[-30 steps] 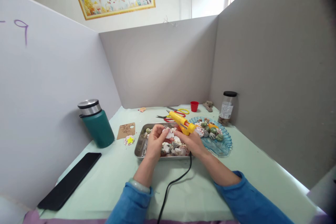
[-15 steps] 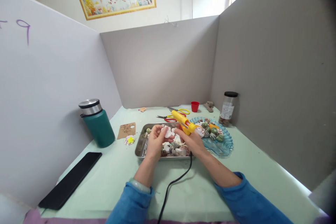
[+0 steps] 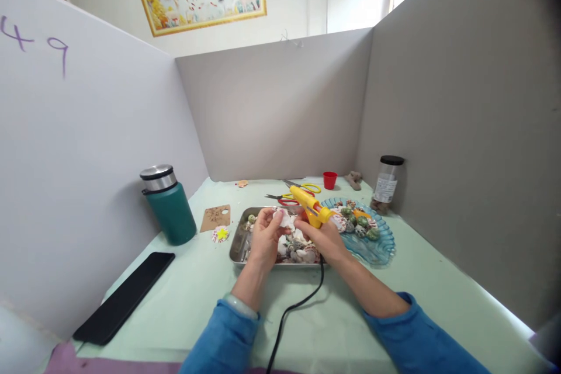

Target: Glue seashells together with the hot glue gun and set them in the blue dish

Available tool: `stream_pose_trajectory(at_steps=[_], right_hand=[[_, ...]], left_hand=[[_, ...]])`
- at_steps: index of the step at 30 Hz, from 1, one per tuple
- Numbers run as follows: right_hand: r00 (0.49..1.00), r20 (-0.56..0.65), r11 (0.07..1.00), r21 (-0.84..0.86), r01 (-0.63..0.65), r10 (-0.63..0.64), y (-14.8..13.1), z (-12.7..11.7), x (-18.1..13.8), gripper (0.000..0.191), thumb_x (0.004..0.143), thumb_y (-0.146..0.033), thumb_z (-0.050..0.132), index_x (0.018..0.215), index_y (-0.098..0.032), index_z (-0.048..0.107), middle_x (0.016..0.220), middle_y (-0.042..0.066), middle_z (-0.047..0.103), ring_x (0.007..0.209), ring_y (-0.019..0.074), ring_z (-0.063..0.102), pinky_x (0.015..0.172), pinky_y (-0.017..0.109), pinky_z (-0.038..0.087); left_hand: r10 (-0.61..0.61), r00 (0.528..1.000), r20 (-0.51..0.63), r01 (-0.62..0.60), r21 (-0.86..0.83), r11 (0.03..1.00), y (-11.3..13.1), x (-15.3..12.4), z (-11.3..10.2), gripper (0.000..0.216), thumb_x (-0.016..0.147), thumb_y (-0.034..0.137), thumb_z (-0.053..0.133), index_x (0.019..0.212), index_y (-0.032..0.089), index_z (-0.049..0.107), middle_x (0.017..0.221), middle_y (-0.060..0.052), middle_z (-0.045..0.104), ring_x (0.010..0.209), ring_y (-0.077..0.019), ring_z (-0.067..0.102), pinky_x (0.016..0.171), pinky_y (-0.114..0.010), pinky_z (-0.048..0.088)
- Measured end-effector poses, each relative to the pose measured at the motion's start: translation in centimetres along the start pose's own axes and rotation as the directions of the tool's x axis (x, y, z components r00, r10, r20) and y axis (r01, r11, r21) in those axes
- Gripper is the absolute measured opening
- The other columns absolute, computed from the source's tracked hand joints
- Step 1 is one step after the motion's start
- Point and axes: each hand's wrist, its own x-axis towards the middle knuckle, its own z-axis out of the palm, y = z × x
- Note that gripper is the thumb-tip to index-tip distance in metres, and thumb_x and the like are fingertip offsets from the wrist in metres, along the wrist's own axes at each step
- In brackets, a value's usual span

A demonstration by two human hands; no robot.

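Above a metal tray [image 3: 237,245] of mixed shells [image 3: 303,253], my left hand [image 3: 264,242] pinches a white seashell [image 3: 286,220] between thumb and fingers. A yellow glue gun [image 3: 305,201] is in my right hand [image 3: 328,241], its body lying across the top of the hand and its nozzle pointing right, away from the shell. The fingertips of my right hand come close to the shell's right side; whether they touch it I cannot tell. From under the right hand, a black cord [image 3: 302,302] runs down toward me.
Right of the tray stands a blue scalloped plate [image 3: 376,252] with shells. Scissors [image 3: 287,200], a red cup [image 3: 330,180] and a lidded jar [image 3: 386,186] are behind. On the left are a green bottle [image 3: 173,213], a brown tag [image 3: 215,218], a flower-like piece [image 3: 220,234] and a black flat object [image 3: 127,298].
The whole view has shifted slightly, so everything appears a little further right. Both hands keep their hold on the seashell and the glue gun, with hardly any movement between them.
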Motion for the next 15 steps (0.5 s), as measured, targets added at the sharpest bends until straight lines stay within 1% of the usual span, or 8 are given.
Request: stream_pose_trajectory(at_steps=[2,7,9,12,15], right_hand=[[1.0,0.021,0.999,0.051,0.001,-0.002,0.3,0.0,0.1,0.037,0.064,-0.035,0.071,0.095,-0.017,0.061,0.066,-0.003,0.057,0.049,0.0091,0.045,0.048,0.023,0.04],[0.999,0.027,0.987,0.156,0.04,-0.045,1.2,-0.2,0.5,0.037,0.068,-0.034,0.071,0.099,-0.019,0.059,0.068,-0.003,0.057,0.049,0.0089,0.045,0.047,0.023,0.039],[0.997,0.015,0.984,0.162,0.069,-0.072,1.5,-0.2,0.7,0.037,0.069,-0.036,0.071,0.099,-0.019,0.059,0.068,-0.003,0.057,0.049,0.0091,0.044,0.047,0.024,0.039],[0.994,-0.03,0.982,0.153,0.107,-0.103,1.7,-0.3,0.8,0.036,0.07,-0.037,0.07,0.099,-0.019,0.058,0.068,-0.004,0.056,0.048,0.009,0.044,0.047,0.024,0.038],[0.99,-0.073,0.988,0.085,0.126,-0.12,1.9,-0.5,0.9,0.034,0.072,-0.039,0.068,0.1,-0.02,0.059,0.071,-0.002,0.058,0.05,0.0105,0.047,0.048,0.025,0.04]], left_hand=[[0.002,1.0,0.009,-0.002,0.011,1.0,-0.2,-0.1,0.5,0.037,0.065,0.033,0.079,0.084,0.018,0.051,0.081,0.002,0.06,0.064,-0.0087,0.057,0.054,-0.019,0.049],[0.057,0.998,0.007,-0.058,0.092,0.994,-0.5,-0.4,0.9,0.032,0.067,0.034,0.076,0.081,0.018,0.053,0.081,0.002,0.06,0.072,-0.0107,0.06,0.065,-0.024,0.053],[0.062,0.998,0.013,-0.063,0.133,0.989,-0.6,-0.4,0.7,0.032,0.067,0.035,0.077,0.081,0.018,0.054,0.081,0.001,0.062,0.072,-0.0116,0.06,0.064,-0.024,0.053],[0.049,0.995,0.083,-0.064,0.188,0.98,-0.7,-0.4,0.4,0.034,0.066,0.032,0.077,0.088,0.018,0.056,0.084,-0.001,0.064,0.072,-0.0126,0.06,0.059,-0.024,0.053],[0.041,0.99,0.134,-0.071,0.23,0.97,-0.4,-0.5,0.2,0.038,0.064,0.03,0.079,0.094,0.017,0.059,0.087,-0.002,0.065,0.075,-0.0135,0.06,0.06,-0.024,0.054]])
